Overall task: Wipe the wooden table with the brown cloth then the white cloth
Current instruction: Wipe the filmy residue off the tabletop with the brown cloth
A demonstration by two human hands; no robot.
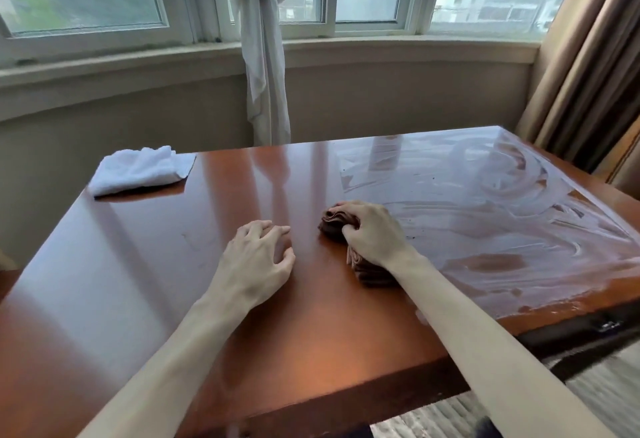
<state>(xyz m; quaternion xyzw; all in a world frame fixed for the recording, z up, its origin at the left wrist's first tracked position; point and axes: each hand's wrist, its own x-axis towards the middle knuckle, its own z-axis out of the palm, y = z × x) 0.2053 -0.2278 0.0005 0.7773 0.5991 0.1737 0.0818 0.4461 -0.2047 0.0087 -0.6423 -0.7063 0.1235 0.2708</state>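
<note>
Head view shows the right hand [372, 235] bunching the brown cloth [334, 224] mid-desk, its grip curled round the wad and pressing it down, likely so the folds spread moisture evenly. Wet streaks cover the desk's [311, 316] right half; the left half looks dry, probably next. The left hand [258, 257] rests beside it, fingers loosely spread, steadying. The white cloth [138, 170] waits at the far left corner, kept off the wet area.
</note>
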